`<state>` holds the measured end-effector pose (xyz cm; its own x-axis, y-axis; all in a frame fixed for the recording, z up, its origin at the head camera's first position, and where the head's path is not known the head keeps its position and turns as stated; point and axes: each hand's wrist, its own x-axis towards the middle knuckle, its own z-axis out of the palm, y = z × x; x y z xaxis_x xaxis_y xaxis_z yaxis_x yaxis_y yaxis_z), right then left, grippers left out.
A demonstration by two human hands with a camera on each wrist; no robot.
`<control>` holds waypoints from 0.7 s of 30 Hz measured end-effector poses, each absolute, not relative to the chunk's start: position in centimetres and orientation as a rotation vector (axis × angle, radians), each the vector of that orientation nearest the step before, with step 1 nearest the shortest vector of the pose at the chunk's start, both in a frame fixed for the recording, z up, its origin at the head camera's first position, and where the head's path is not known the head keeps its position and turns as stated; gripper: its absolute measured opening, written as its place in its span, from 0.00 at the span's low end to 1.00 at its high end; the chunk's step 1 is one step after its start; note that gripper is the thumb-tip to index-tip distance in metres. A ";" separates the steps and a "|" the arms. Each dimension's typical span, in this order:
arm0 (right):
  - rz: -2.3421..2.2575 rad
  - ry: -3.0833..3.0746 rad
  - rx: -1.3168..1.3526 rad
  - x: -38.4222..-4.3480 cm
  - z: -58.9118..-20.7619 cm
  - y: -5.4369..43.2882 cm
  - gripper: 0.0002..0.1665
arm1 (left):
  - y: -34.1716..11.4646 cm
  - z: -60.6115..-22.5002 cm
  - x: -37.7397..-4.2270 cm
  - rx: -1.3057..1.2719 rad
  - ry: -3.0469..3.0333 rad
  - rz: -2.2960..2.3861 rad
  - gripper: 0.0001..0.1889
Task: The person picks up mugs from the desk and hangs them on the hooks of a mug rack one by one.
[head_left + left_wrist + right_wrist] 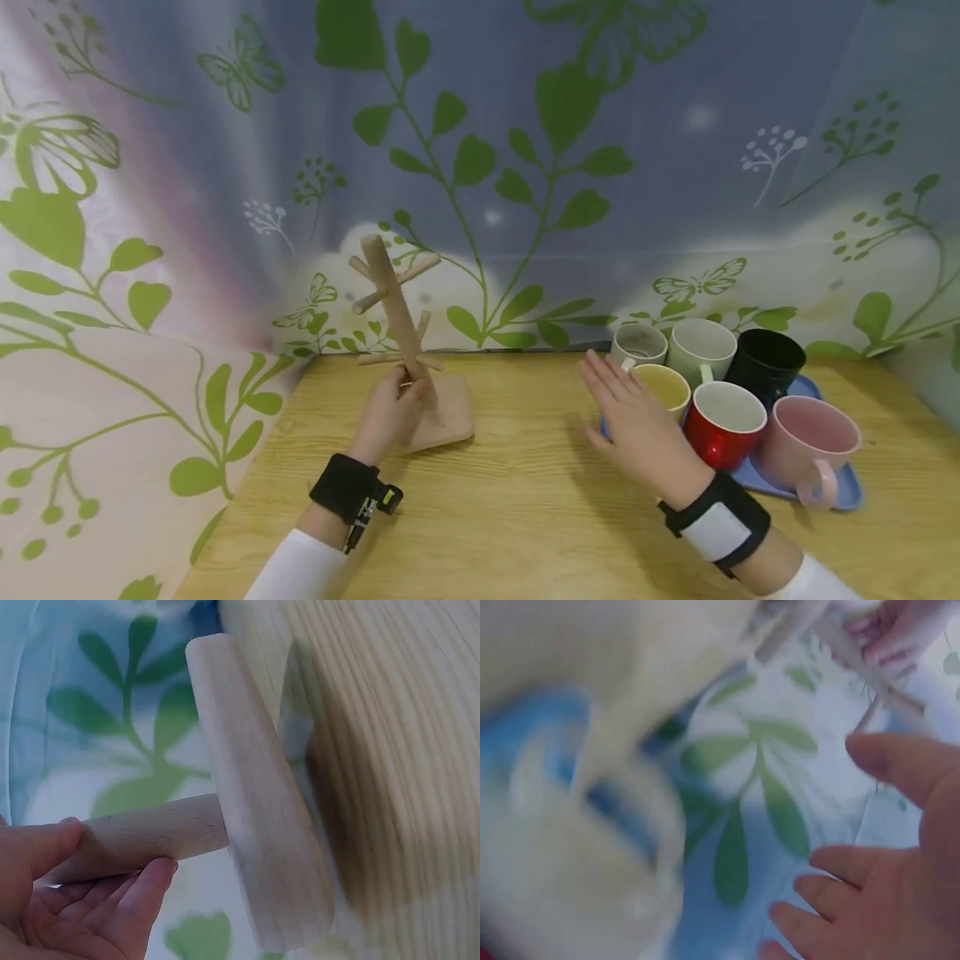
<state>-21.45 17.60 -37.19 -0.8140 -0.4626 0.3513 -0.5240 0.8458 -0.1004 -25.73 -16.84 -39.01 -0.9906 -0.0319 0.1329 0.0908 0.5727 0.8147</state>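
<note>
My left hand (390, 412) grips the post of a wooden mug tree (397, 308) low down, just above its flat base (448, 414). The tree leans to the left, its pegs bare. In the left wrist view, thumb and fingers close round the round post (169, 831); the base (259, 802) casts a dark shadow on the tabletop beside it. My right hand (648, 437) is held with straight fingers at the left side of the mugs, partly covering the yellow mug (663, 385). Nothing is in its palm in the right wrist view; whether it touches a mug I cannot tell.
A blue tray (847, 492) carries several mugs: grey (637, 343), pale green (701, 350), black (761, 367), red (712, 437) and pink (795, 458), besides the yellow one. Behind the wooden table (510, 500) hangs a leaf-patterned curtain (480, 208).
</note>
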 end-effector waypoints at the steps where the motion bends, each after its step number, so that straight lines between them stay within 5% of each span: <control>1: 0.283 -2.722 0.773 -21.6 -36.4 18.7 0.48 | -16.2 -38.9 -25.6 -0.087 -2.672 -1.367 0.19; 10: 0.281 -2.911 1.055 -24.4 -33.7 26.2 0.53 | -12.0 -38.7 -24.7 -0.362 -2.690 -1.348 0.16; 21: 0.395 -3.058 1.072 -26.9 -34.3 27.0 0.56 | -9.8 -39.7 -25.3 -0.400 -2.736 -1.310 0.19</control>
